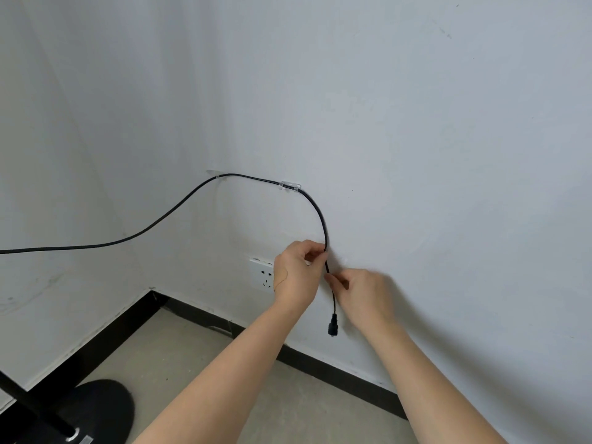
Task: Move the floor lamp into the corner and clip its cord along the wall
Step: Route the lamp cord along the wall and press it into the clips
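The lamp's black cord (166, 216) comes in from the left edge, rises to the wall and passes through a small clear clip (218, 176) and a second clear clip (290, 186). From there it bends down to a black connector (332, 329) hanging free. My left hand (296, 274) pinches the cord against the wall just below the bend; whether a clip lies under its fingers is hidden. My right hand (365, 294) pinches the cord slightly lower, on its right side. The lamp's round black base (102, 408) and slanted pole (28, 408) stand on the floor at the bottom left, near the corner.
A white wall socket (263, 274) sits just left of my left hand, partly hidden by it. A black skirting board (336, 370) runs along both white walls. The floor (198, 354) is bare grey concrete.
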The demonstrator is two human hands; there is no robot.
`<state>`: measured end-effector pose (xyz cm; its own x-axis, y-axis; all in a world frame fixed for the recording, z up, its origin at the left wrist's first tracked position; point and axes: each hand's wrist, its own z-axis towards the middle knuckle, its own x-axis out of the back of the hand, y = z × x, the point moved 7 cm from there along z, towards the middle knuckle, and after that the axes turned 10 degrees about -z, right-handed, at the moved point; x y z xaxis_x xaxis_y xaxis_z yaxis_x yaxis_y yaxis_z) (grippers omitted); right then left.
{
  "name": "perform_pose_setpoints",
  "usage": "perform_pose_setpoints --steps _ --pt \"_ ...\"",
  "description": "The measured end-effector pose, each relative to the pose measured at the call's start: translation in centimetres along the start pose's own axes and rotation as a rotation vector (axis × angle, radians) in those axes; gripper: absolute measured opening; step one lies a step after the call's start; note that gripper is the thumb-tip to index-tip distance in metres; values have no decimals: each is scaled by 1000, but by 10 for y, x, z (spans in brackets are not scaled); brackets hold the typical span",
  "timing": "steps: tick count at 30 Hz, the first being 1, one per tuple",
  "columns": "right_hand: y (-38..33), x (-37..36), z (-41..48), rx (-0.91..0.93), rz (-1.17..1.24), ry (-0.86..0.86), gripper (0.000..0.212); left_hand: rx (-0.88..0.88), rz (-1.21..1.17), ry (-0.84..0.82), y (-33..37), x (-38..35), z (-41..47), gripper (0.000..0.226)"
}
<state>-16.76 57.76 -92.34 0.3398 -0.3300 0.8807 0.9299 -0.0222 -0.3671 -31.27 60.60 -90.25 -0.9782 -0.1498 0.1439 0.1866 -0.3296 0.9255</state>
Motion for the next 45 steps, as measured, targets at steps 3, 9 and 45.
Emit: perform_pose_setpoints --steps 3,9,45 --pt "0 -8 -1 -31 -117 -63 47 -44 57 -28 0 1 5 9" --pt "7 -2 3 -66 -72 -138 36 68 -60 -58 -23 3 2 9" --pt "9 -3 -14 9 -203 -133 23 -83 818 -343 -68 36 -42 49"
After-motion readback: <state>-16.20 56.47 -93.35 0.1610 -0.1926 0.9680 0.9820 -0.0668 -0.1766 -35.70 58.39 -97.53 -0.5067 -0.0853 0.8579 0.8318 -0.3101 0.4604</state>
